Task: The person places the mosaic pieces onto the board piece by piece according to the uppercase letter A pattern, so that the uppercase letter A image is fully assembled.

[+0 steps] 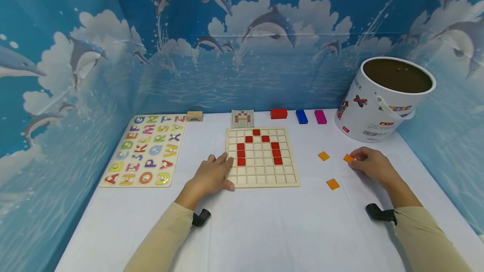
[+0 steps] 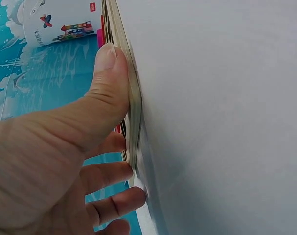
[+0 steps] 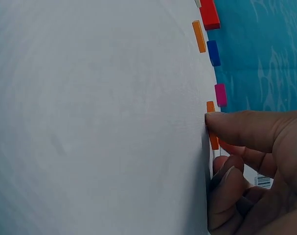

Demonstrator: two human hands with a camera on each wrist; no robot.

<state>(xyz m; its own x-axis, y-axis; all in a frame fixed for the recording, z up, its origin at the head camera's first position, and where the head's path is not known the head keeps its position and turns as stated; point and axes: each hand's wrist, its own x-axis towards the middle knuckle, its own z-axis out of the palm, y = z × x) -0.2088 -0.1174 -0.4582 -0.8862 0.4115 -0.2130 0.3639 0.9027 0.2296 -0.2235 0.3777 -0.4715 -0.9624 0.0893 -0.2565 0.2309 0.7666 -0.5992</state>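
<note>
A wooden grid board lies flat at the middle of the table, with several red square tiles set in its cells. My left hand rests at the board's left side, its fingers fairly straight and spread. In the left wrist view the thumb lies against the board's edge. Off to the right, my right hand pinches an orange square tile between thumb and finger, close over the cloth. Two more orange tiles, one farther back and one nearer, lie to its left.
Left of the board lies an alphabet puzzle. Along the back stand a wooden arch block, a small pattern card, a red block, a blue block and a magenta block. A white bucket occupies the back right.
</note>
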